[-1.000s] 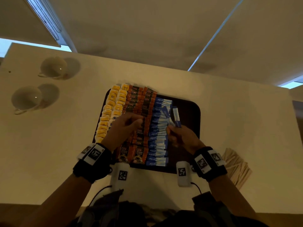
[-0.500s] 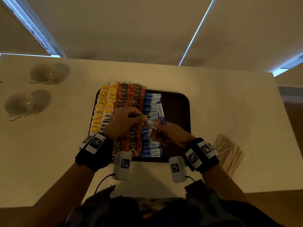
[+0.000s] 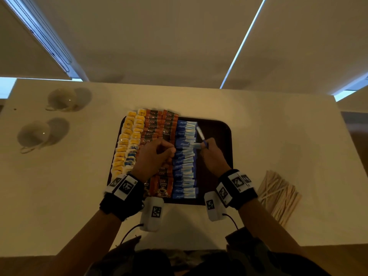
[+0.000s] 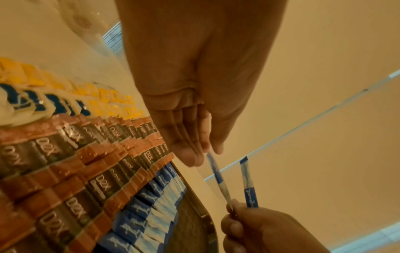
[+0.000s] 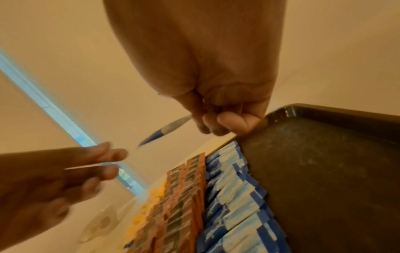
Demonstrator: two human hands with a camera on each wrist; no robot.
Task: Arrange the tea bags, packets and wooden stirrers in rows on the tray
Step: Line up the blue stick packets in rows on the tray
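Observation:
The dark tray (image 3: 216,134) holds two rows of yellow tea bags (image 3: 127,140), two rows of orange-brown coffee packets (image 3: 159,124) and one row of blue sweetener packets (image 3: 184,170). Its right strip is bare. My left hand (image 3: 173,154) hovers over the rows and pinches one end of a blue packet (image 4: 217,176); the packet's other end reaches my right hand's fingers. My right hand (image 3: 205,145) is above the bare strip and grips another blue packet (image 3: 200,134) upright. The wooden stirrers (image 3: 278,198) lie in a loose pile on the table, right of the tray.
Two white cups (image 3: 61,98) (image 3: 33,134) stand at the far left of the white table (image 3: 278,136). The tray's raised rim (image 5: 303,109) runs beside my right hand. The table's front edge is just behind my wrists.
My hands met over the blue row, and my left hand took hold of one packet from the right. Now the left hand draws back leftwards while the right hand stays over the bare strip.

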